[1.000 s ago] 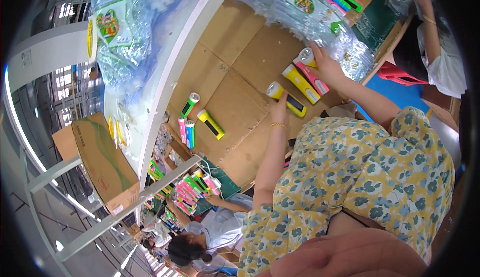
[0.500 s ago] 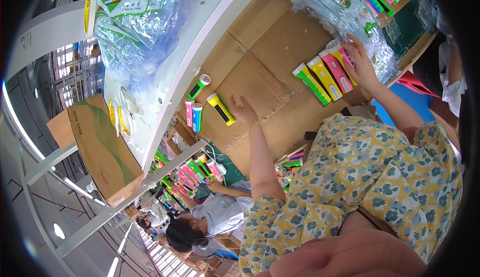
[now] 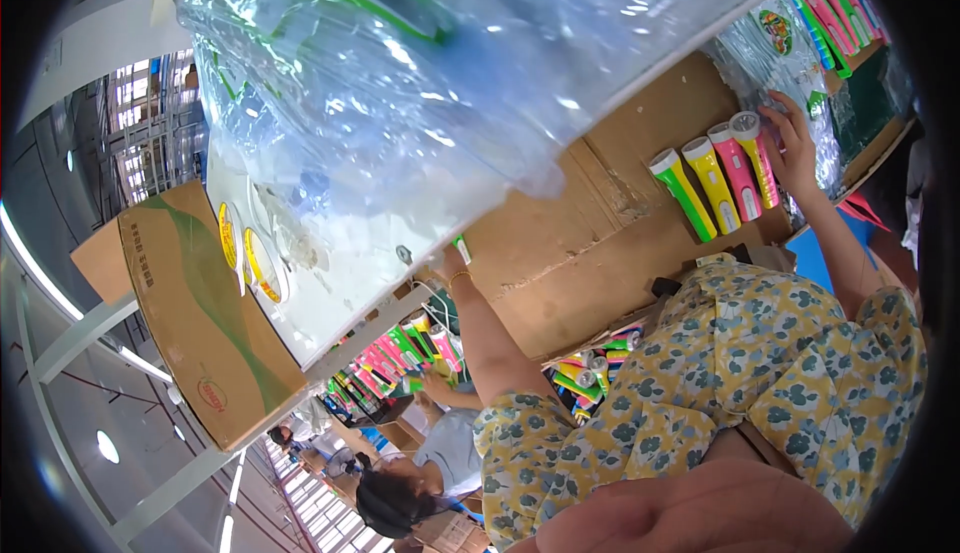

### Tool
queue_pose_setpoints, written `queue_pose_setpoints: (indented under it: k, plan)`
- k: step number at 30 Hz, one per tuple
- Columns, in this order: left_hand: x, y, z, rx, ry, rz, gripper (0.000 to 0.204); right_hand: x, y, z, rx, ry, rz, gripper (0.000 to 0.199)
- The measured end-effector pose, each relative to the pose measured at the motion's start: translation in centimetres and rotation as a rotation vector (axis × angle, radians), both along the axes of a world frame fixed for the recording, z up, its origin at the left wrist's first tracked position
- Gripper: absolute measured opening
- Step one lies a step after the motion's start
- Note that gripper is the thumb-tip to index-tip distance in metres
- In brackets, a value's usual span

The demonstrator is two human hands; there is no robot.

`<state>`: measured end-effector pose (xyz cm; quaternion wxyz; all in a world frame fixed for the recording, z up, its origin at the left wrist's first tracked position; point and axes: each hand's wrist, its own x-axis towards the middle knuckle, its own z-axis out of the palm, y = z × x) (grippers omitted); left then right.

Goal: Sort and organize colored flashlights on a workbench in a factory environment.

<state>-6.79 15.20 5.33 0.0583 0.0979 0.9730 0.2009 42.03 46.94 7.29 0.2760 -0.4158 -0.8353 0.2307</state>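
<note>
Four-in-a-row torches lie on the brown cardboard-covered bench (image 3: 590,253): a green torch (image 3: 688,198), a yellow torch (image 3: 713,188), a pink torch (image 3: 738,175) and a yellow-and-pink torch (image 3: 759,165). Beside the last one is my right hand (image 3: 793,153), open, its fingers apart and slightly bent; whether it touches that torch I cannot tell. My left hand (image 3: 440,268) reaches in under the edge of a white shelf, which hides its fingers. Part of a green-and-white torch (image 3: 461,247) shows next to it.
Clear plastic packaging (image 3: 400,83) covers much of the white shelf (image 3: 335,303) above the bench. Yellow-and-white tape rolls (image 3: 262,265) and a large cardboard box (image 3: 200,313) are at the left. A co-worker (image 3: 415,483) sits by many torches. More packaging (image 3: 790,48) lies far right.
My view has shifted, and the shelf with its packaging now covers more of the bench. My left hand has moved left under the shelf edge. My right hand stays by the row of torches.
</note>
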Motion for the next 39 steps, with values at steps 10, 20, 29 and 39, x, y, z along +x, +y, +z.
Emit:
queue_pose_setpoints:
  k: [10, 20, 29, 39]
  plan:
    - [-18.2, -23.1, -10.9, -0.506, 0.021, -0.044, 0.076, -8.5, -4.7, 4.3, 0.168, -0.072, 0.187, 0.028]
    - [-16.8, -38.0, -15.7, -0.106, -0.289, -0.276, 0.084, -17.8, -10.1, 3.3, 0.223, -0.179, 0.349, 0.028]
    - [1.1, -25.2, -0.5, -0.421, -0.336, 0.093, 0.127, -15.0, -10.5, 4.7, 0.120, -0.088, 0.338, 0.024]
    - [20.5, -16.6, -2.2, -0.202, -0.318, 0.461, 0.131, -10.6, -6.8, 7.3, 0.156, -0.052, 0.349, 0.021]
